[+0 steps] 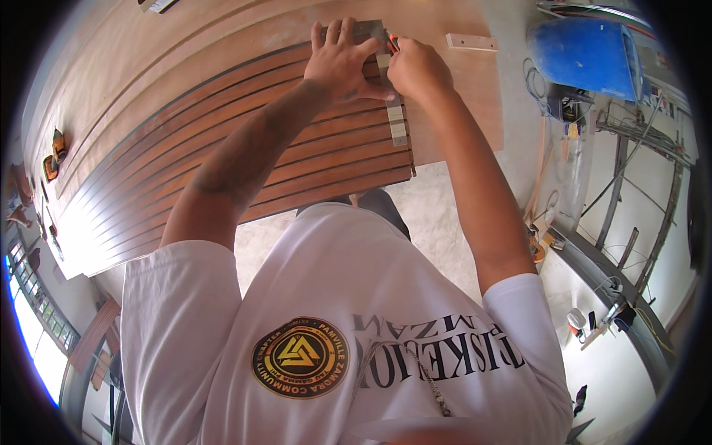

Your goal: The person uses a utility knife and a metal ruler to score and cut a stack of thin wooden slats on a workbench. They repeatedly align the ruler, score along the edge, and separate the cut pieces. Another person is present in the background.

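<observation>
A brown slatted panel [297,141] with dark grooves lies in front of me, its right end beneath both hands. My left hand [343,67] rests spread over the panel's far right corner, fingers apart, pressing on a flat grey metal piece [368,30]. From there a narrow strip with grey and pale sections [395,113] runs along the panel's right end, and my left thumb touches it. Just right of the strip, my right hand [419,70] is closed around a small red-and-black tool [393,42]. Its tip is hidden, so its exact kind cannot be made out.
The panel lies on a larger light-brown sheet [460,96]. A short wooden block [472,42] sits beyond my right hand. A blue drum [586,59] lies at the far right near cables and metal frames. A yellow-and-black power tool [53,157] stands at the left.
</observation>
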### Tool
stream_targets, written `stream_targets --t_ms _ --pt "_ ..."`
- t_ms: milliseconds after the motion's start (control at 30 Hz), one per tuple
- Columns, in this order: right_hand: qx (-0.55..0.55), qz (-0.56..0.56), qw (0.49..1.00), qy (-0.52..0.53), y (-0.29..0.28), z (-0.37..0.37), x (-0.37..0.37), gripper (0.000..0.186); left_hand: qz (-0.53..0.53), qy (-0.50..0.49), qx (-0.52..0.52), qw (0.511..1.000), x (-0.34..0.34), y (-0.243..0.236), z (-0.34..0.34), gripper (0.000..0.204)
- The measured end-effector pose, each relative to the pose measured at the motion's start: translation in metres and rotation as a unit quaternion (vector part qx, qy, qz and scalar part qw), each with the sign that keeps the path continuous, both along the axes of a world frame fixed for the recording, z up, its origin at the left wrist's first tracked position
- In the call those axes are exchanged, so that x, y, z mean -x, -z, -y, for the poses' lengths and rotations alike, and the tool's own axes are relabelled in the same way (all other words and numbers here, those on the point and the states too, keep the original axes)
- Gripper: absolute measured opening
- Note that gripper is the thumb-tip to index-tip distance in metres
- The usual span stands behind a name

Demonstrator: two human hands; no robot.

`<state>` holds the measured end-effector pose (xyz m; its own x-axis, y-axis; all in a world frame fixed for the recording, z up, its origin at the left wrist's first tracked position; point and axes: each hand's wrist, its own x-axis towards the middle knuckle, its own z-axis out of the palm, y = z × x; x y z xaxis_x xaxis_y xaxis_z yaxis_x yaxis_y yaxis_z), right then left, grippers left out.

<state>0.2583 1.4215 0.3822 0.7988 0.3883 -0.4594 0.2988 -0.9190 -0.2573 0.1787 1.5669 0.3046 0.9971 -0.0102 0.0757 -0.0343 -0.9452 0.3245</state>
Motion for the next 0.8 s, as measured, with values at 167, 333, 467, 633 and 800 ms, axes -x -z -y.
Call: stream_targets --t_ms 167,333,467,633,800 --pt "0.000 0.002 1.000 0.008 -0.004 0.000 0.007 0.043 -0.005 0.002 0.010 1.000 -0.001 0.001 -0.001 0.094" --pt "0.013 -0.011 1.000 0.008 -0.008 0.008 0.013 0.039 -0.021 0.005 0.004 1.000 -0.001 -0.002 -0.001 0.096" --pt "-0.001 0.000 1.000 -0.007 -0.008 0.013 0.015 0.034 -0.044 -0.003 0.007 0.999 -0.002 -0.006 -0.001 0.098" --pt "-0.009 0.013 1.000 -0.005 -0.006 0.014 0.017 0.028 -0.050 -0.003 0.017 0.999 -0.001 -0.008 0.000 0.097" --pt "-0.014 0.008 1.000 -0.006 -0.007 0.018 0.021 0.026 -0.035 -0.008 0.012 0.999 -0.001 -0.007 0.000 0.097"
